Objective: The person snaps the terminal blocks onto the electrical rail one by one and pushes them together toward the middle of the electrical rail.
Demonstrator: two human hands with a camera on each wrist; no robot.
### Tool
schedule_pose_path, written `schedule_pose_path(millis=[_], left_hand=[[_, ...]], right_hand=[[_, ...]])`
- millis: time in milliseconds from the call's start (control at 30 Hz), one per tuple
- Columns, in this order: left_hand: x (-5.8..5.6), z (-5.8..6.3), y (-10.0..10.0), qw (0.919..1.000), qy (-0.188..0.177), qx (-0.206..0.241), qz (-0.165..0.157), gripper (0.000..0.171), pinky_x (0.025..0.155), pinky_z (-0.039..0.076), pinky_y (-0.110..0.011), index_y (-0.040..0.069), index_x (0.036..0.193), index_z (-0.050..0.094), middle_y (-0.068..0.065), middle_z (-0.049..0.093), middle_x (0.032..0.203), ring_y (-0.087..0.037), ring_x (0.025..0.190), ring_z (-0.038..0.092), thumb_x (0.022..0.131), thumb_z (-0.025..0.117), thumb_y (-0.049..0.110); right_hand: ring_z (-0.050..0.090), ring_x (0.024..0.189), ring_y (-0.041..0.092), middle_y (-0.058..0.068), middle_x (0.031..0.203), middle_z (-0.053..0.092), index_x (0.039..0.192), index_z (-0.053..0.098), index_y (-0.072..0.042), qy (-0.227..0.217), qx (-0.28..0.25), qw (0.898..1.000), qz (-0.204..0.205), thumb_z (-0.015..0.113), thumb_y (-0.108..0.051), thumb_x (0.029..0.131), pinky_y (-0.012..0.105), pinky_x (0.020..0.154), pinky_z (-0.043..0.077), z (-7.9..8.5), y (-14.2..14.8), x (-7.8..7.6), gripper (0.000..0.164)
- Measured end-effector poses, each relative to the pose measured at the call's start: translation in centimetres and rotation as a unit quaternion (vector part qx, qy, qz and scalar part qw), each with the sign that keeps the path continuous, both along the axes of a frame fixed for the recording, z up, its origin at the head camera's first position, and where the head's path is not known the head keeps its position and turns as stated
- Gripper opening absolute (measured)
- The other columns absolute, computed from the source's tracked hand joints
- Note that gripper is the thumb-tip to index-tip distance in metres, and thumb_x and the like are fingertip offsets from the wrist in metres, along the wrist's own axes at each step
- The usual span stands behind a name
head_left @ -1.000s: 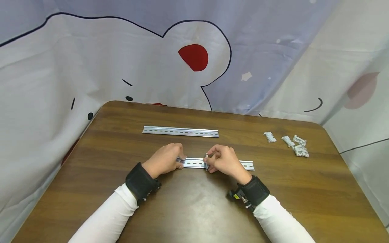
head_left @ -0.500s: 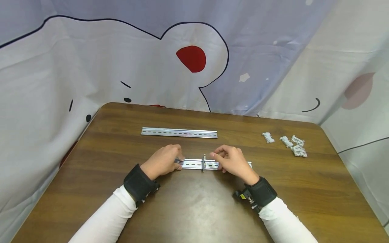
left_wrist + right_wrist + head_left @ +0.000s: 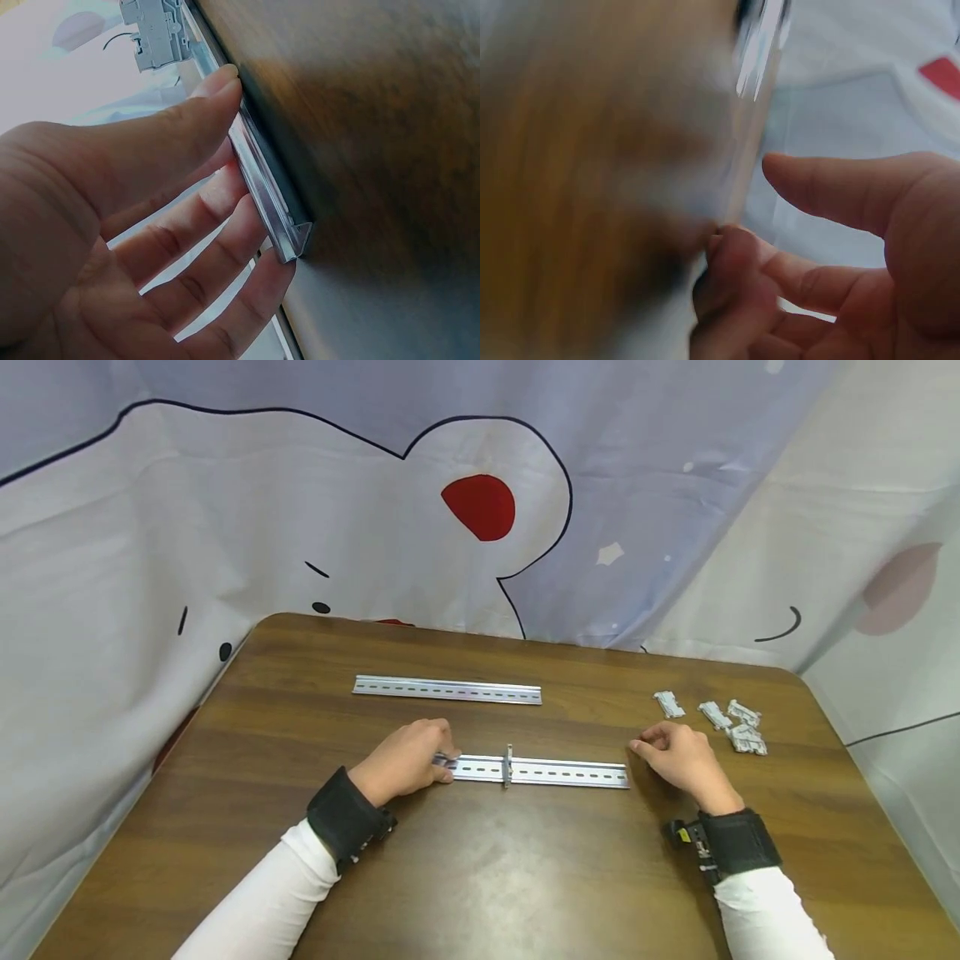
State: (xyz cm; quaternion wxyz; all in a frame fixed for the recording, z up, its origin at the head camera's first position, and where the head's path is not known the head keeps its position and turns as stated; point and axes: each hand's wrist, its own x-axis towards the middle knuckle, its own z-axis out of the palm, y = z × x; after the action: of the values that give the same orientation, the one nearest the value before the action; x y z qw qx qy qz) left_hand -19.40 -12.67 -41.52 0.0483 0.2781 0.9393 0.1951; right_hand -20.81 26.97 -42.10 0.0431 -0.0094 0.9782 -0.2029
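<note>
Silver slotted rail (image 3: 570, 773) gripped at one end, with a single module (image 3: 507, 767) mounted across it

Head view: the rail lies nearly level at the lower centre of the frame, on a brown wood-grain table (image 3: 300, 693). The left hand (image 3: 405, 760) covers and grips its left end; in the left wrist view, the thumb (image 3: 172, 131) bears on one long edge and the fingers (image 3: 169, 238) on the other, so that the metal is pinched between them. The pale grey module sits upright across the rail, between the two hands and nearer the left one; in the left wrist view it projects at the upper left. The right hand (image 3: 682, 764) is just beyond the rail's right end, apart from it, with a gap between its thumb and its loosely curled fingers and nothing in its hold. A second rail (image 3: 446, 690) lies near the first, above it in the frame. Loose modules (image 3: 714, 716) lie at the right, some overlapping. Black wrist straps (image 3: 347, 817) and white sleeves (image 3: 262, 889) cover both forearms. Behind the table hangs a printed curtain (image 3: 262, 502). Blur obscures much of the right wrist view.
</note>
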Motion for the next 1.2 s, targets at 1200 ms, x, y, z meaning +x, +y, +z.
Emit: schedule_pose_path(millis=[1200], left_hand=[[-0.2,0.0,0.1,0.9999,-0.012,-0.005,0.003,0.03,0.086,0.054,-0.04,0.005,0.103,0.075,-0.006,0.07,0.101,-0.027,0.098,0.066,0.079,0.083,0.021]], right_hand=[[0.071,0.058,0.016,0.014,0.081,0.079,0.112,0.064,0.004,-0.034,-0.056,0.997,0.029,0.076,-0.02,0.085,0.029,0.054,0.051,1.1,2.4,0.3,0.038]])
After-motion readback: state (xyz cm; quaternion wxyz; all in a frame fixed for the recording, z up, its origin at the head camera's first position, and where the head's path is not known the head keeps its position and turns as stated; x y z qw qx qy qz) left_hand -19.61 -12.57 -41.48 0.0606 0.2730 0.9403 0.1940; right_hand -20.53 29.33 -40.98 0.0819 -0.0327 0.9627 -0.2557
